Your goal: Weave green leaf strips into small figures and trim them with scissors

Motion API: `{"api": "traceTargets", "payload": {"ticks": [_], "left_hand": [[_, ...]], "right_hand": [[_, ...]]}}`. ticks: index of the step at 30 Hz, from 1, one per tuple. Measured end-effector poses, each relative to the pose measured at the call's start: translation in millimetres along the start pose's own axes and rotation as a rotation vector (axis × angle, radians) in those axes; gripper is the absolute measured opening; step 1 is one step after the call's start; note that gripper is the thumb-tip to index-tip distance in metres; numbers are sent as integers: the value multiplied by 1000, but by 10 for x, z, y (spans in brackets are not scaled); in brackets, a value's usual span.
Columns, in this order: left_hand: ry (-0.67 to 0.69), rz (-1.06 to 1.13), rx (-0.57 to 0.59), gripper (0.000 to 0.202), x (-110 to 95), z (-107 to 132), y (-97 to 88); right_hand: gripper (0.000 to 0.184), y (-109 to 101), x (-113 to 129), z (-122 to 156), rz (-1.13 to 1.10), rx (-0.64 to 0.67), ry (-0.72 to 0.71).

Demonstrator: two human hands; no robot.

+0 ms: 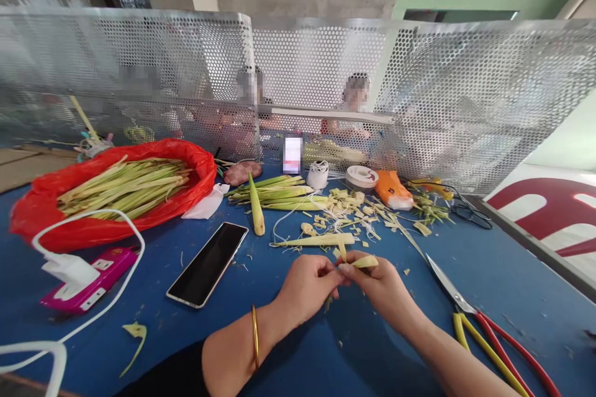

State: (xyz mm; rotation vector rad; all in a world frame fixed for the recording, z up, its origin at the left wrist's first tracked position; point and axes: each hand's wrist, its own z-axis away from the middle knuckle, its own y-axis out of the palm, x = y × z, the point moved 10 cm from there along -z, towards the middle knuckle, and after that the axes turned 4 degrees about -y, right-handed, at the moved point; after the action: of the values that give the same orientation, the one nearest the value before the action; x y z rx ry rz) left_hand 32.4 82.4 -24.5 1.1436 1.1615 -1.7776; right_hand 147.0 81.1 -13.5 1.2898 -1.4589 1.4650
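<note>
Low over the blue table, my left hand and my right hand meet with fingertips pinched together. Between them is a pale yellow-green leaf strip, folded or crossed, with one end pointing up and another to the right. A bit of greenery pokes out beneath the fingers; the rest of the piece is hidden by them. Just beyond my hands lies a long pale leaf shoot. Cut leaf scraps and white thread are scattered behind it. A single green shoot points away from me to the left.
Scissors with red and yellow handles lie open at right. At left are a phone, a magenta power strip with white cable, and a red bag of leaf strips. A perforated metal screen stands behind; people sit beyond it.
</note>
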Motion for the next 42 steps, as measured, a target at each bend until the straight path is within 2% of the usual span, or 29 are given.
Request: {"api": "traceTargets", "payload": {"ticks": [4, 8, 10, 12, 13, 14, 16, 19, 21, 25, 27, 29, 33, 35, 37, 40, 41, 42], "left_hand": [[12, 3, 31, 23, 46, -25, 55], [53, -140, 58, 25, 12, -98, -30], [90, -269, -49, 26, -51, -160, -236], [196, -500, -307, 26, -215, -182, -535], [263, -609, -380, 25, -297, -190, -598], [311, -692, -405, 23, -342, -214, -612], [365, -809, -380, 19, -356, -287, -563], [395, -926, -338, 10, -328, -356, -468], [411, -972, -341, 13, -340, -350, -439], [432, -933, -392, 18, -461, -264, -491], [452, -892, -398, 19, -549, -221, -503], [489, -861, -365, 20, -634, -192, -463], [569, -839, -262, 20, -744, -164, -341], [584, -828, -250, 21, -765, -151, -345], [623, -786, -328, 19, -822, -90, -439], [732, -616, -565, 19, -928, 121, -682], [740, -534, -607, 18, -919, 166, -741], [713, -450, -600, 16, -877, 160, -767]], "right_hand": [[28, -65, -51, -15, 99, -47, -1], [25, -102, 103, -18, 386, -38, -92], [22, -42, 189, 5, 561, 33, -141], [24, 47, 242, 47, 738, 123, -191], [30, 78, 261, 67, 813, 155, -214], [36, 86, 276, 81, 870, 168, -230], [42, 16, 306, 77, 924, 130, -232], [47, -215, 337, 18, 891, -2, -191], [45, -366, 343, -30, 847, -99, -183], [22, -520, 333, -83, 848, -278, -273], [24, -523, 320, -88, 872, -324, -333], [27, -491, 312, -95, 890, -314, -378], [21, -415, 336, -105, 939, -234, -393], [20, -371, 351, -103, 963, -196, -388], [21, -353, 327, -103, 972, -186, -352], [27, -444, 192, -111, 860, -252, -211], [29, -489, 125, -115, 777, -279, -153], [31, -525, 52, -119, 674, -298, -98]]}}
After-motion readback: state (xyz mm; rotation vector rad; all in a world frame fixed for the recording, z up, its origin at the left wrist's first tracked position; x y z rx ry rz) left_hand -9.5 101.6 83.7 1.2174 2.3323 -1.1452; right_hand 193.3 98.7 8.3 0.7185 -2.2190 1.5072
